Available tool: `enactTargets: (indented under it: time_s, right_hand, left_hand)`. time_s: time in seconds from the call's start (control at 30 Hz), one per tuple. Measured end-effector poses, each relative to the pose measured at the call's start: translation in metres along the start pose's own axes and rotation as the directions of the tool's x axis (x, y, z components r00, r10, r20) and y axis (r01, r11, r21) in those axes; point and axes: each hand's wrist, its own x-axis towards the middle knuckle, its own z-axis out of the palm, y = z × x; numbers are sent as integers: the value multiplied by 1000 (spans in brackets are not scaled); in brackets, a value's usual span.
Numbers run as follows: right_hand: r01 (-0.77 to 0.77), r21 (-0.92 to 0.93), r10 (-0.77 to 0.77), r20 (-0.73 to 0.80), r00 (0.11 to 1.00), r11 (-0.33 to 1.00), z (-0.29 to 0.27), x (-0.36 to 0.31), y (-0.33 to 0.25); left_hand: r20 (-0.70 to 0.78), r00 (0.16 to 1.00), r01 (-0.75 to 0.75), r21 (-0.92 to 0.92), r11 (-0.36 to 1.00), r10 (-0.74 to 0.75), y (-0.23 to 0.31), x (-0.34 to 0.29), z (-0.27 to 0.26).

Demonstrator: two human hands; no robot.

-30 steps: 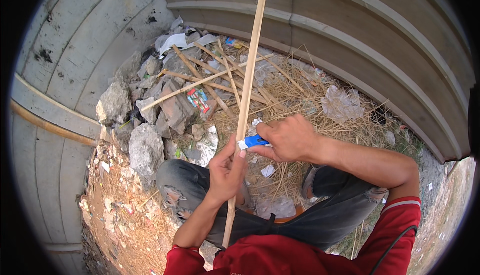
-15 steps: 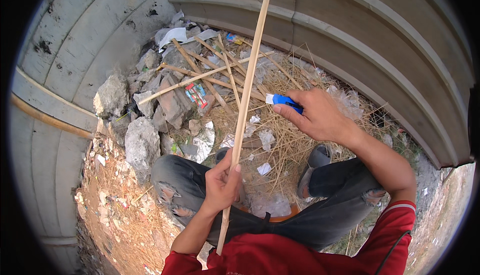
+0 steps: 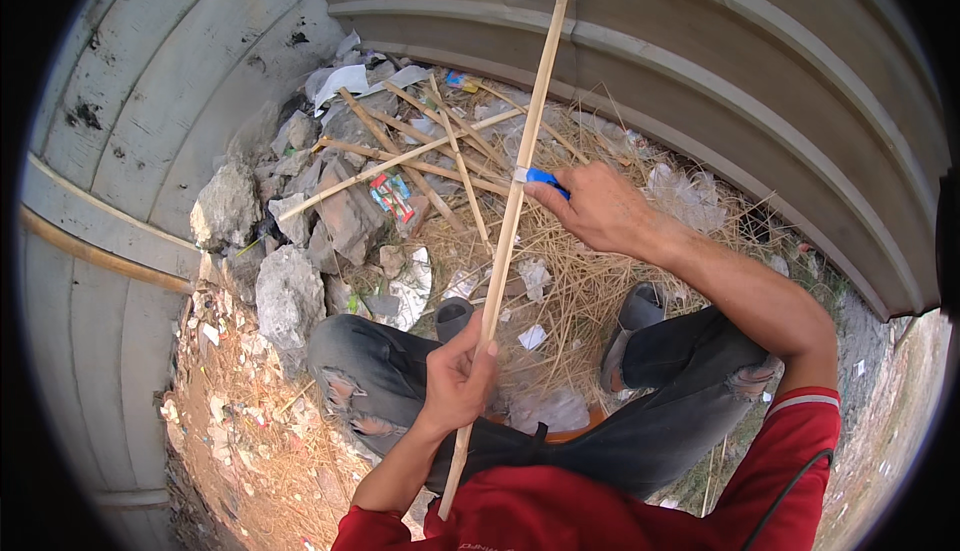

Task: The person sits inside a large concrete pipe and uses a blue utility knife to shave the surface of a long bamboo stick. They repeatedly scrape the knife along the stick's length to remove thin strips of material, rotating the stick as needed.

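A long pale split-bamboo stick [image 3: 508, 231] slants up and away from my lap, its lower end near my red shirt. My left hand [image 3: 460, 376] is closed round its lower part, thumb along the near side. In my right hand [image 3: 605, 209] is a small blue cutter [image 3: 548, 183], mostly covered by my fingers. Its short pale end meets the stick at about mid-length. How the edge sits on the bamboo is too small to tell.
Several bamboo sticks [image 3: 400, 163] lie crossed on the ground ahead. Rough stones [image 3: 290, 291] are heaped at the left. Dry straw [image 3: 590, 281] and litter lie around my feet. Ribbed metal sheeting [image 3: 720, 81] rises behind, and a pale panel wall [image 3: 120, 131] stands left.
My right hand has moved left and slightly up, bringing the cutter from beside the stick onto it. The stick's far tip has come down into view and shifted right; my left hand still holds it.
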Motion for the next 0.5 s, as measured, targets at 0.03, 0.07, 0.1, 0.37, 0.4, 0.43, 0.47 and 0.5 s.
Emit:
enactTargets:
  time_s: [0.03,0.07,0.1,0.37,0.4,0.43,0.47,0.5]
  right_hand:
    - [-21,37,22,-6,1000,999,-7,-4,9]
    - [-23,66,23,-8,1000,998,-17,-4,15]
    - [-23,96,24,-10,1000,995,-23,-2,16]
    - [254,67,-263,265,928,965,30,-57,-51]
    - [252,23,-249,272,929,967,27,-55,-51]
    - [221,19,-220,218,951,975,29,-50,-47]
    - [188,15,-188,162,969,982,31,-43,-37]
    - [150,13,-150,112,982,989,29,-36,-28]
  left_hand:
    - [42,999,14,12,1000,-15,-2,-9,-1]
    - [40,999,-11,26,1000,10,-3,-7,-1]
    - [37,999,-36,40,999,35,-4,-4,-2]
    - [-66,995,-75,-17,997,73,3,19,3]
    - [-65,996,-62,-31,998,60,2,19,2]
    - [-65,997,-50,-44,998,47,2,18,1]
    - [-60,998,-21,-49,999,18,1,16,3]
    - [-54,998,14,-59,998,-17,-3,11,5]
